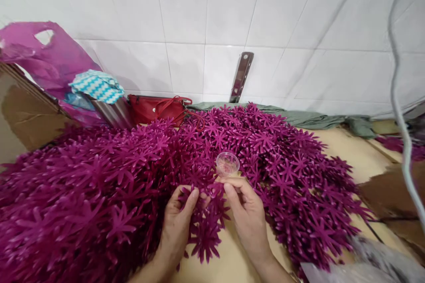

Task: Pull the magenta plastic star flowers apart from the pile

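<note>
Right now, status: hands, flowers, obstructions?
Left hand, right hand: grip shut on stack of magenta plastic star-flowers. Small clear plastic cup just above right hand. Heap of same flowers around.

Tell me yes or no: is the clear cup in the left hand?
No: the clear cup is pinched in the right hand, while the left hand holds purple flowers.

L hand [179, 223]: enters from bottom edge, centre-left. Forearm bare, back of hand to camera. Fingers curled downward in a grasp, thumb stretched up toward centre.

R hand [248, 205]: enters from bottom right, forearm bare, angled up-left, wrist approx straight. Thumb and forefinger pinched together at tips, other fingers bent alongside.

Both hands low centre of view, approx level, close together. Contact between them not confirmed.
</note>
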Available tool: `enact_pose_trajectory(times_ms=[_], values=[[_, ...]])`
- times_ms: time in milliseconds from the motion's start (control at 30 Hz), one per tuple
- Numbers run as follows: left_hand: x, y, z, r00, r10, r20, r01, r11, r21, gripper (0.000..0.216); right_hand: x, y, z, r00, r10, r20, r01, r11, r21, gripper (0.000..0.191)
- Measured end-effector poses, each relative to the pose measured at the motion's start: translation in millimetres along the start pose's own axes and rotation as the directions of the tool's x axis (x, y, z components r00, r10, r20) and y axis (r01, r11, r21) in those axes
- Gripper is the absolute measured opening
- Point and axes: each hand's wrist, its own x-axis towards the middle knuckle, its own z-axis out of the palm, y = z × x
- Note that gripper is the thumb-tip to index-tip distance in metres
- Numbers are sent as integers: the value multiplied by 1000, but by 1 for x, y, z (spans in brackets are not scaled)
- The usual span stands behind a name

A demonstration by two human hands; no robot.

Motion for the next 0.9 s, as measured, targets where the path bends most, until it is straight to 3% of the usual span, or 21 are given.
enact_pose_trajectory(times_ms=[167,333,400,467,533,567,733,800,900], values=[[-8,18,9,998,48,-36,-51,994,-93,39,-1,-2,5,983,181,26,-183,961,210,15],[-41,27,18,981,-156,116,168,981,-96,35,-7,-5,-6,954,301,12,-285,887,364,30],[-54,21,17,920,-280,274,293,956,-8,33,-10,-3,-15,959,284,-14,-262,901,345,26],[-62,11,16,809,-409,421,394,910,128,32,-13,2,-24,963,271,-3,-256,915,313,15],[-65,-2,15,727,-493,479,418,870,262,32,-15,7,-32,955,296,20,-289,912,292,12],[-65,-8,16,716,-501,486,396,865,308,32,-15,9,-35,949,314,31,-309,908,283,12],[-55,-25,23,741,-403,538,274,912,306,26,-14,4,-38,955,283,93,-289,955,68,6],[-53,-27,24,812,-338,476,227,934,275,29,-17,-6,-32,946,241,216,-234,970,-60,11],[-53,-30,21,946,-181,268,68,921,383,24,-28,-19,-17,888,89,451,1,981,-194,28]])
